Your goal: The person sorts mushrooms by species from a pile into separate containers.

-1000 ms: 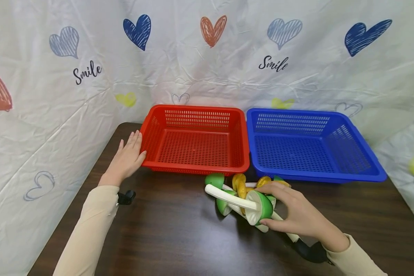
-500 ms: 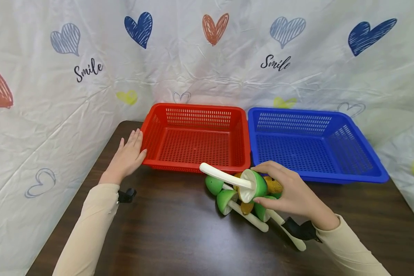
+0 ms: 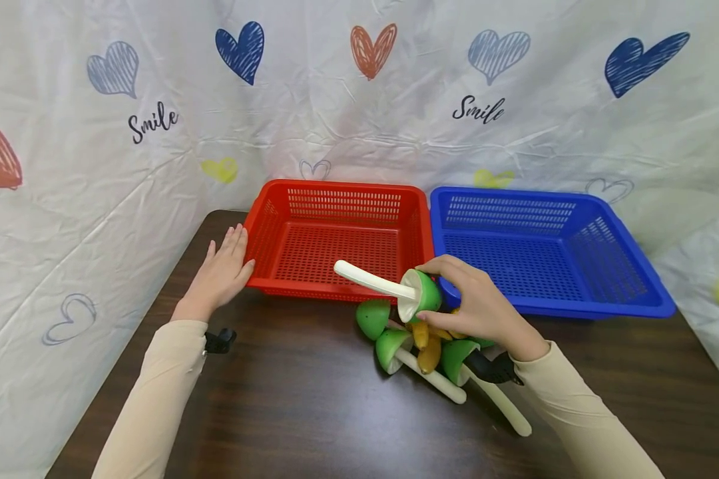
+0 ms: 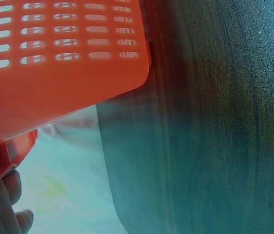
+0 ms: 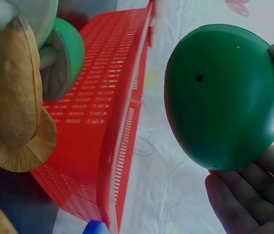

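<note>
Dark wood table (image 3: pixel 311 406), left hand (image 3: pixel 218 273)'s straight-fingered against the red basket (image 3: pixel 299 285), right hand (image 3: pixel 476 296) pinches a green-capped mushroom (image 3: pixel 403 290), probably best held rim-high.

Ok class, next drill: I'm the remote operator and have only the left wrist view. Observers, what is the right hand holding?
Observer: The right hand holds a green mushroom by its cap.
Operator: Is there any basket besides the red one?
Observer: Yes, a blue basket beside it, on the right in the head view.
Operator: And what lies on the table in front of them?
Observer: A pile of more mushrooms and yellow pieces.
</note>
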`<control>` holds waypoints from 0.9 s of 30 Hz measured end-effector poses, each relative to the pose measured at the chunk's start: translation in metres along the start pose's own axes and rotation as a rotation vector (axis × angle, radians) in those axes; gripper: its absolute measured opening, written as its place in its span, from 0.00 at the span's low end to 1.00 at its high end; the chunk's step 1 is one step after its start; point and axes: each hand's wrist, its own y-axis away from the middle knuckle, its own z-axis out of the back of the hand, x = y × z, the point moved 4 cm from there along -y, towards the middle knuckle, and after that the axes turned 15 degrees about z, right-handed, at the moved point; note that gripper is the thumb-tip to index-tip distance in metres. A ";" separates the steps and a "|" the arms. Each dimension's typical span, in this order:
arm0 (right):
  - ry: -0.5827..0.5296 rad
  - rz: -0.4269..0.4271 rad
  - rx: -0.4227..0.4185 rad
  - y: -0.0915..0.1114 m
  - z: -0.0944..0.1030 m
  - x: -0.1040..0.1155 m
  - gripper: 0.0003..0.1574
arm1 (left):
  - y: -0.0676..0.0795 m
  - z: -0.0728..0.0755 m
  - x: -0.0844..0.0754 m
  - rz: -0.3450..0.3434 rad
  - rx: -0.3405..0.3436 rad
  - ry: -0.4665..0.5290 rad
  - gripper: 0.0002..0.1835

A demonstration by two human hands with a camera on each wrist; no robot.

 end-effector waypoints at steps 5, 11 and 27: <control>-0.021 -0.025 0.025 -0.008 -0.005 -0.007 0.33 | 0.000 -0.001 0.000 0.002 -0.001 -0.004 0.35; -0.034 -0.020 0.020 -0.017 -0.008 -0.015 0.32 | 0.000 -0.001 0.001 -0.001 -0.015 -0.005 0.36; -0.035 -0.118 0.079 -0.040 -0.015 -0.050 0.33 | -0.003 -0.001 0.001 0.010 -0.007 -0.001 0.36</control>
